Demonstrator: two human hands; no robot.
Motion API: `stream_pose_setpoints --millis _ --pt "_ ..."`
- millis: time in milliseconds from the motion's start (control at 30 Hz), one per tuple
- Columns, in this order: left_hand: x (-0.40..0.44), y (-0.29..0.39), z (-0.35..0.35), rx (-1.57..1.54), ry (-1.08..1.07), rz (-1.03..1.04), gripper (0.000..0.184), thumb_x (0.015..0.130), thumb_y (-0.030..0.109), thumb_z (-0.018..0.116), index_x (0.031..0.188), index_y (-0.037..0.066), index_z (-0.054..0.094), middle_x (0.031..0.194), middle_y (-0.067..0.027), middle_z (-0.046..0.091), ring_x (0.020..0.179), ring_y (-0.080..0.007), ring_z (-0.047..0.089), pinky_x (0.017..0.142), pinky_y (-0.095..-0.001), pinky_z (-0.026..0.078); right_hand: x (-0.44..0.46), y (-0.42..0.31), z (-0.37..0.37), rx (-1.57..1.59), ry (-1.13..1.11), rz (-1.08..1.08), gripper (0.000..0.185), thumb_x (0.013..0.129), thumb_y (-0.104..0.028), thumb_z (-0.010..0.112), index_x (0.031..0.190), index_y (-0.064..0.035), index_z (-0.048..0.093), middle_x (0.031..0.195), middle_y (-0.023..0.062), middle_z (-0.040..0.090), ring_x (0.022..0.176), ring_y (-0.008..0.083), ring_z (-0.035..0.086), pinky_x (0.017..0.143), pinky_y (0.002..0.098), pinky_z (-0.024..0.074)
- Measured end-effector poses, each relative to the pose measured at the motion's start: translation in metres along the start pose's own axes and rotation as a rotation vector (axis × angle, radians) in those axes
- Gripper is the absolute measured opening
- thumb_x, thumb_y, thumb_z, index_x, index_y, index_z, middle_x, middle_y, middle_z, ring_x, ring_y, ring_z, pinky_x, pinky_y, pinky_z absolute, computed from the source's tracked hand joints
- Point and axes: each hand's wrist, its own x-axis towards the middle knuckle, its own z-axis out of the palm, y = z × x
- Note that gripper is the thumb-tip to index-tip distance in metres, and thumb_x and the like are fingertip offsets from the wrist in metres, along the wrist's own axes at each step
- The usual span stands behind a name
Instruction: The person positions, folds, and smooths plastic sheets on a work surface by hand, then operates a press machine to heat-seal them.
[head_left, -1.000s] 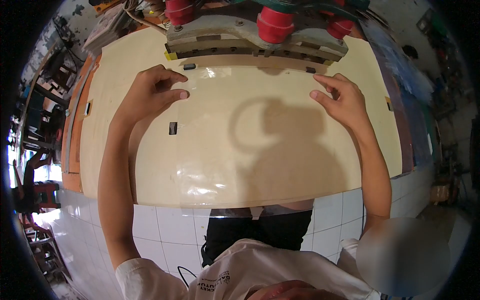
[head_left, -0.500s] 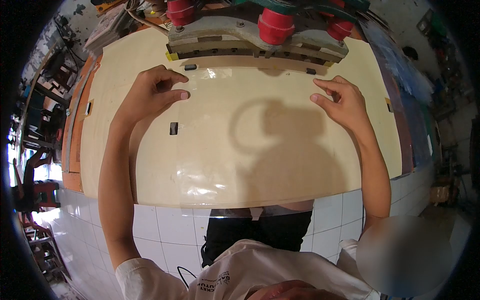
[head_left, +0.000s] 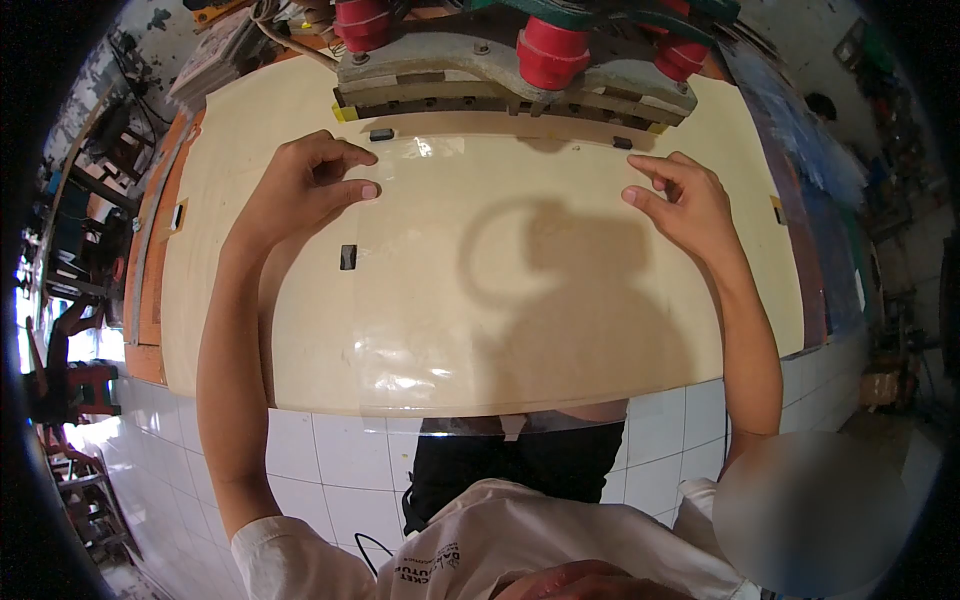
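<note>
A clear plastic sheet [head_left: 450,330] lies on the cream-coloured table top, its near end hanging past the front edge. My left hand [head_left: 320,182] is at the sheet's far left side, thumb and fingers apart, with nothing between them. On the far right side, my right hand [head_left: 684,196] also has its thumb and fingers apart and holds nothing. Small dark blocks sit just beyond the hands, a left one [head_left: 382,134] and a right one [head_left: 622,143]. Another dark block [head_left: 348,257] lies beside the sheet's left edge, below my left hand.
A heavy machine head [head_left: 500,80] with red cylinders [head_left: 553,52] hangs over the table's far side. Stacked sheets [head_left: 215,60] stand at the back left. Clear plastic [head_left: 790,130] lies along the right side. White floor tiles [head_left: 350,460] show below the cream top [head_left: 220,300].
</note>
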Motion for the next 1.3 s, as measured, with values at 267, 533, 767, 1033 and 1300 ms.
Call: stream_pose_setpoints --millis 267,533,767,1033,1300 --pt "-0.001 -0.001 -0.003 0.041 -0.001 0.090 0.039 0.078 0.028 0.089 0.107 0.003 0.077 0.079 -0.0050 0.058 0.068 -0.0149 0.050 0.063 -0.0327 0.044 0.001 0.001 -0.002 0.019 -0.024 0.025 0.047 0.079 -0.041 0.084 0.119 -0.0170 0.077 0.079 0.0045 0.060 0.071 0.0184 0.057 0.066 0.0341 0.0468" --pt "-0.004 -0.004 -0.004 0.044 -0.007 0.142 0.045 0.078 0.030 0.090 0.112 0.004 0.076 0.085 -0.0050 0.062 0.074 -0.0138 0.057 0.066 -0.0307 0.047 0.002 0.002 0.002 0.055 -0.018 -0.004 0.046 0.077 -0.029 0.087 0.119 -0.0126 0.077 0.077 0.0005 0.055 0.065 0.0130 0.047 0.062 0.0294 0.0418" --pt "-0.002 -0.009 -0.005 0.088 -0.036 0.122 0.048 0.077 0.036 0.089 0.111 0.005 0.076 0.084 -0.0076 0.062 0.077 -0.0195 0.057 0.068 -0.0343 0.046 0.004 0.000 0.001 0.104 -0.041 0.027 0.045 0.079 -0.019 0.086 0.122 -0.0100 0.075 0.078 -0.0029 0.050 0.066 0.0084 0.041 0.060 0.0255 0.0374" --pt "-0.002 -0.009 -0.004 0.122 -0.036 0.175 0.049 0.078 0.037 0.088 0.113 0.006 0.076 0.082 -0.0071 0.058 0.074 -0.0193 0.055 0.066 -0.0340 0.045 0.004 0.006 0.002 0.120 -0.060 0.021 0.044 0.081 -0.023 0.086 0.123 -0.0111 0.075 0.080 -0.0029 0.049 0.066 0.0088 0.042 0.061 0.0258 0.0394" --pt "-0.001 -0.013 -0.004 0.106 -0.037 0.162 0.051 0.079 0.040 0.088 0.116 0.007 0.075 0.083 -0.0072 0.058 0.074 -0.0182 0.054 0.065 -0.0338 0.046 0.004 0.007 0.003 0.127 -0.051 0.006 0.045 0.082 -0.023 0.085 0.124 -0.0097 0.075 0.079 -0.0030 0.048 0.066 0.0083 0.042 0.061 0.0250 0.0389"
